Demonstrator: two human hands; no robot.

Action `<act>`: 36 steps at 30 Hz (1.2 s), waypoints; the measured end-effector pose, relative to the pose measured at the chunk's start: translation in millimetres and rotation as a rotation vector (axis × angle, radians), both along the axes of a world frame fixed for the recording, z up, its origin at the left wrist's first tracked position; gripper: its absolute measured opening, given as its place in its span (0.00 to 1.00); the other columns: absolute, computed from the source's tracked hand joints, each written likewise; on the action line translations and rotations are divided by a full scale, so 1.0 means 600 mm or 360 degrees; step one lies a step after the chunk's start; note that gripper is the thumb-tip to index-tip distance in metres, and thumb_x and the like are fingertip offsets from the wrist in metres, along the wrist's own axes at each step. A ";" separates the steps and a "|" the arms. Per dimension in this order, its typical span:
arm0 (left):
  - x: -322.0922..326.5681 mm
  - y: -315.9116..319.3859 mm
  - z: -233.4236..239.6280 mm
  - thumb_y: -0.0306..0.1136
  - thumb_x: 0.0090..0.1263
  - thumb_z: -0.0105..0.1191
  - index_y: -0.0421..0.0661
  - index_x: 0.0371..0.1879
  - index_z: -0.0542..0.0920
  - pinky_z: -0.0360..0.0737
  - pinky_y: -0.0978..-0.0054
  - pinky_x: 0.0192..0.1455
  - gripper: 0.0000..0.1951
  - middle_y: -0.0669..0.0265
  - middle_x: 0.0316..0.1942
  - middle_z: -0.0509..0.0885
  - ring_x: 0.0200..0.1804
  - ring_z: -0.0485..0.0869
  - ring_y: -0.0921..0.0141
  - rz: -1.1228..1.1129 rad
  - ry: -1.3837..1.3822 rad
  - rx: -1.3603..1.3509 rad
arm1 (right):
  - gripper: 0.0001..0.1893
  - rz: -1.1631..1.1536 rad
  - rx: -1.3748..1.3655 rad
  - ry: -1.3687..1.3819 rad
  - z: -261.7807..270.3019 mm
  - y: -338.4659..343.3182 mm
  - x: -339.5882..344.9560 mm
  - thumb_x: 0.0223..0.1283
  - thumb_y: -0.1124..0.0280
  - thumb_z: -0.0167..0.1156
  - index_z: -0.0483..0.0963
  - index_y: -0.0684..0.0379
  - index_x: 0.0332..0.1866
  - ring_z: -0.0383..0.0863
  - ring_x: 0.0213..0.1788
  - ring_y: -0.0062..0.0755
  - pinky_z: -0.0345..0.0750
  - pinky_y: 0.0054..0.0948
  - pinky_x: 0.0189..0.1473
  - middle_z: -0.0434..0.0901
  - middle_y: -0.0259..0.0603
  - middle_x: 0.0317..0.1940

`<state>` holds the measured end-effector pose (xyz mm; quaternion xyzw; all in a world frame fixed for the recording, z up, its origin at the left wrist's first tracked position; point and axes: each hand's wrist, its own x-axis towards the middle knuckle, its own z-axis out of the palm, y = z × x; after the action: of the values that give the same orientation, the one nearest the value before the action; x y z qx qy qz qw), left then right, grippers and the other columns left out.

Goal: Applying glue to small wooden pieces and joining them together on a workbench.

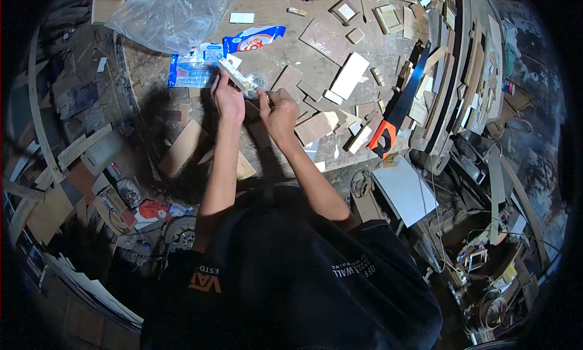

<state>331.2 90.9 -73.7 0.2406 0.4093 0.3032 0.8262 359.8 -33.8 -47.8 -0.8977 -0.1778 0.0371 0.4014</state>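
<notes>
My left hand (227, 99) holds a small pale block (233, 75), probably wood, tilted above the workbench. Its upper face looks white and rough. My right hand (280, 115) has its fingers curled, with the fingertips close to the block's lower end. Whether something thin is pinched there cannot be made out. Just beyond those fingertips sits a small round clear plastic container (256, 84), partly covered by the block. Behind my left hand lies a blue and white glue pouch (196, 69), and its torn-off blue part (255, 38) rests to the upper right.
A handsaw (405, 95) with an orange handle lies to the right among wood offcuts. Clear plastic sheeting (171, 17) covers the upper left of the workbench (278, 24). Small wooden frames (389, 18) stand at the far right. Clutter crowds the floor on both sides.
</notes>
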 end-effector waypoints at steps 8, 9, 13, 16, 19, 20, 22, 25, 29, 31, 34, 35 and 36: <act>-0.007 0.000 -0.008 0.34 0.79 0.44 0.39 0.64 0.69 0.65 0.58 0.73 0.19 0.61 0.62 0.74 0.66 0.71 0.66 0.0058 -0.0029 -0.0070 | 0.07 -0.0013 0.0078 0.0130 0.012 -0.009 -0.009 0.57 0.67 0.67 0.85 0.60 0.34 0.75 0.19 0.44 0.71 0.38 0.24 0.73 0.46 0.21; -0.007 -0.002 -0.008 0.36 0.78 0.46 0.39 0.64 0.69 0.64 0.57 0.73 0.20 0.60 0.63 0.73 0.66 0.70 0.65 0.0061 -0.0014 -0.0066 | 0.07 -0.0029 0.0093 0.0128 0.010 -0.011 -0.010 0.57 0.68 0.67 0.85 0.59 0.35 0.75 0.18 0.42 0.71 0.37 0.24 0.73 0.46 0.21; -0.007 -0.008 -0.007 0.38 0.77 0.47 0.39 0.65 0.69 0.64 0.57 0.72 0.22 0.61 0.63 0.73 0.66 0.70 0.65 0.0050 0.0014 -0.0051 | 0.08 -0.0058 0.0211 0.0056 0.001 -0.017 -0.020 0.57 0.67 0.68 0.84 0.62 0.35 0.71 0.17 0.35 0.66 0.33 0.22 0.69 0.43 0.17; -0.006 -0.011 -0.008 0.38 0.78 0.47 0.40 0.65 0.69 0.66 0.60 0.69 0.22 0.61 0.63 0.73 0.64 0.71 0.65 0.0051 0.0018 -0.0059 | 0.06 -0.0036 0.0134 0.0082 0.001 -0.022 -0.022 0.57 0.70 0.67 0.84 0.59 0.37 0.75 0.19 0.41 0.71 0.36 0.24 0.74 0.44 0.21; -0.007 -0.013 -0.010 0.39 0.78 0.47 0.41 0.64 0.70 0.68 0.62 0.66 0.21 0.62 0.62 0.75 0.62 0.72 0.65 0.0069 0.0007 -0.0052 | 0.06 -0.0060 0.0179 0.0133 -0.001 -0.025 -0.027 0.56 0.71 0.68 0.84 0.60 0.37 0.76 0.20 0.42 0.72 0.36 0.24 0.74 0.44 0.22; -0.005 -0.008 -0.011 0.39 0.78 0.47 0.41 0.64 0.71 0.68 0.63 0.66 0.21 0.62 0.61 0.75 0.62 0.73 0.65 0.0078 0.0017 -0.0070 | 0.07 -0.0051 0.0233 0.0064 -0.004 -0.021 -0.026 0.55 0.70 0.69 0.84 0.61 0.37 0.73 0.18 0.37 0.69 0.34 0.23 0.72 0.43 0.20; -0.005 -0.006 -0.010 0.38 0.78 0.47 0.41 0.62 0.73 0.69 0.63 0.65 0.19 0.62 0.61 0.76 0.60 0.74 0.65 0.0091 0.0041 -0.0099 | 0.08 -0.0006 0.0267 -0.0041 -0.005 -0.020 -0.027 0.55 0.71 0.70 0.84 0.62 0.37 0.70 0.17 0.31 0.66 0.31 0.21 0.70 0.42 0.19; 0.001 -0.013 -0.014 0.37 0.78 0.47 0.41 0.60 0.74 0.70 0.63 0.64 0.18 0.62 0.60 0.76 0.59 0.75 0.65 0.0120 0.0006 -0.0096 | 0.08 -0.0029 0.0307 0.0005 -0.004 -0.021 -0.030 0.55 0.71 0.70 0.84 0.62 0.38 0.70 0.17 0.30 0.66 0.30 0.21 0.70 0.41 0.19; 0.000 -0.015 -0.016 0.37 0.78 0.47 0.42 0.61 0.73 0.70 0.65 0.64 0.18 0.63 0.59 0.77 0.59 0.75 0.66 0.0097 -0.0018 -0.0135 | 0.08 -0.0012 0.0292 -0.0054 -0.012 -0.025 -0.028 0.55 0.72 0.70 0.84 0.63 0.38 0.70 0.16 0.30 0.66 0.30 0.21 0.70 0.41 0.19; -0.006 -0.015 -0.028 0.37 0.78 0.47 0.42 0.61 0.73 0.70 0.66 0.64 0.18 0.64 0.59 0.77 0.59 0.75 0.67 0.0138 -0.0028 -0.0166 | 0.08 -0.0003 0.0323 -0.0053 -0.004 -0.023 -0.030 0.55 0.72 0.69 0.84 0.63 0.38 0.70 0.16 0.29 0.66 0.29 0.21 0.70 0.41 0.19; -0.019 -0.015 -0.042 0.38 0.78 0.47 0.43 0.62 0.72 0.70 0.67 0.63 0.19 0.64 0.60 0.76 0.61 0.74 0.68 0.0146 -0.0072 -0.0190 | 0.07 -0.0001 0.0317 -0.0082 0.005 -0.020 -0.031 0.56 0.71 0.69 0.84 0.62 0.37 0.71 0.16 0.29 0.68 0.29 0.21 0.71 0.41 0.19; -0.024 -0.013 -0.046 0.39 0.78 0.47 0.43 0.63 0.71 0.70 0.67 0.63 0.19 0.64 0.60 0.76 0.62 0.73 0.68 0.0124 -0.0106 -0.0180 | 0.07 -0.0003 0.0317 -0.0085 0.008 -0.020 -0.031 0.56 0.71 0.69 0.84 0.62 0.37 0.71 0.16 0.29 0.68 0.29 0.21 0.71 0.41 0.19; -0.021 -0.013 -0.038 0.40 0.78 0.46 0.43 0.65 0.70 0.69 0.65 0.66 0.21 0.64 0.62 0.75 0.63 0.72 0.68 0.0164 -0.0129 -0.0148 | 0.07 0.0005 0.0272 -0.0075 0.010 -0.023 -0.029 0.56 0.70 0.69 0.84 0.62 0.37 0.72 0.16 0.29 0.68 0.29 0.21 0.72 0.41 0.19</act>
<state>318.5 83.2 -96.7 0.1680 0.4011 0.3355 0.8357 342.1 -47.6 -42.0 -0.8606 -0.1912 0.0014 0.4721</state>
